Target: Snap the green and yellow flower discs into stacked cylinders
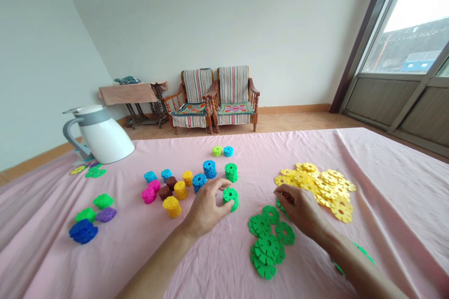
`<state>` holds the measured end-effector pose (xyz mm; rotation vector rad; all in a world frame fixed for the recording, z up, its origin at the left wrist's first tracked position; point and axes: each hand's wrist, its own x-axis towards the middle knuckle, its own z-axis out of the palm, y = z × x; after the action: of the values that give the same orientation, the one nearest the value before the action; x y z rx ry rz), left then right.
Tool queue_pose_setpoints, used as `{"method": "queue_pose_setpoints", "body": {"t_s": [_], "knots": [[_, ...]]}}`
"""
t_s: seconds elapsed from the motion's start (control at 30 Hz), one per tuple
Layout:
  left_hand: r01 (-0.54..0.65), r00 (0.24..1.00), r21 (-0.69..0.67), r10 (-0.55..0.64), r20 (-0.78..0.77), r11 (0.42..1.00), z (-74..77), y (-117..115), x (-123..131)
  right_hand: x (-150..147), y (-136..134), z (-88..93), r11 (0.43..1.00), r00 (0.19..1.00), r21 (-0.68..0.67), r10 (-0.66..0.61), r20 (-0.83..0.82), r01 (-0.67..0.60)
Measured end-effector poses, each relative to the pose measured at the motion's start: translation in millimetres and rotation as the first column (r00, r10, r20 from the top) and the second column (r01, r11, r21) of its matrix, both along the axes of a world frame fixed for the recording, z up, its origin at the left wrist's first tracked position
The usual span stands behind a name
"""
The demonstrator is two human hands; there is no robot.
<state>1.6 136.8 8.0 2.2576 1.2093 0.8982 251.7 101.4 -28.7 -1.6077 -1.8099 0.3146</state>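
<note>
My left hand (206,208) rests on the pink cloth with thumb and fingers closed round a short stack of green snowflake discs (230,197). My right hand (303,212) lies to the right, fingers curled down onto a green disc (280,204) at the edge of a loose heap of flat green discs (268,240). Just beyond it spreads a pile of yellow discs (322,187). Another green stack (231,172) stands behind the held one.
Small stacks in blue, yellow, pink, brown and cyan (175,187) stand left of my left hand. Blue, green and purple stacks (91,219) sit further left. A white jug (100,133) is at the table's far left. Two wooden chairs (213,98) stand by the wall.
</note>
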Motion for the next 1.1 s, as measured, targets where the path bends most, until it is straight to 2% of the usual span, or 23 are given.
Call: {"method": "queue_pose_setpoints", "body": {"t_s": [0.17, 0.27, 0.33, 0.37, 0.43, 0.5, 0.57, 0.83, 0.97, 1.03, 1.1], "knots": [[0.010, 1.000, -0.003, -0.010, -0.006, 1.000, -0.2, 0.5, -1.2, 0.9, 0.7, -0.8, 1.000, 1.000, -0.002, 0.007, -0.009, -0.007], [-0.020, 1.000, 0.050, 0.020, -0.001, 0.999, 3.9, -2.9, -1.8, 1.0, 0.6, -0.3, 1.000, 1.000, -0.001, -0.003, -0.004, 0.003], [0.008, 1.000, 0.076, -0.008, -0.005, 0.997, 7.7, -8.5, -1.1, 0.5, 0.2, 0.6, 1.000, 1.000, -0.006, -0.005, -0.001, 0.005], [0.059, 0.998, 0.071, -0.058, -0.015, 0.996, 9.5, -12.4, -0.1, 0.1, 0.0, 1.1, 1.000, 1.000, -0.007, -0.004, -0.001, 0.004], [0.233, 0.971, 0.015, -0.232, -0.055, 0.972, 11.8, -21.6, 3.6, -0.5, -0.1, 1.8, 1.000, 1.000, -0.009, 0.001, -0.001, -0.001], [0.412, 0.904, -0.063, -0.416, -0.094, 0.909, 12.1, -31.3, 9.3, -0.6, 0.3, 1.9, 1.000, 1.000, -0.005, 0.003, 0.000, -0.003], [0.500, 0.851, -0.116, -0.512, -0.119, 0.858, 10.5, -39.5, 16.3, -0.4, 0.8, 1.2, 1.000, 1.000, 0.002, -0.002, -0.005, 0.002], [0.464, 0.842, -0.136, -0.483, -0.240, 0.875, -0.4, -51.3, 37.3, 0.1, 1.4, -3.0, 1.000, 1.000, 0.016, 0.002, -0.023, -0.002], [0.416, 0.868, -0.147, -0.440, -0.230, 0.897, -2.4, -52.5, 40.1, -1.0, 0.2, 0.5, 1.000, 0.999, 0.019, -0.008, -0.050, 0.009], [0.394, 0.882, -0.156, -0.421, -0.211, 0.906, -2.0, -52.0, 39.7, -0.1, -0.5, 6.0, 0.998, 0.991, 0.028, -0.058, -0.124, 0.062], [0.382, 0.888, -0.161, -0.410, -0.207, 0.910, -1.8, -51.0, 38.6, 2.7, -1.5, 15.0, 0.993, 0.955, 0.024, -0.108, -0.275, 0.120]]}}
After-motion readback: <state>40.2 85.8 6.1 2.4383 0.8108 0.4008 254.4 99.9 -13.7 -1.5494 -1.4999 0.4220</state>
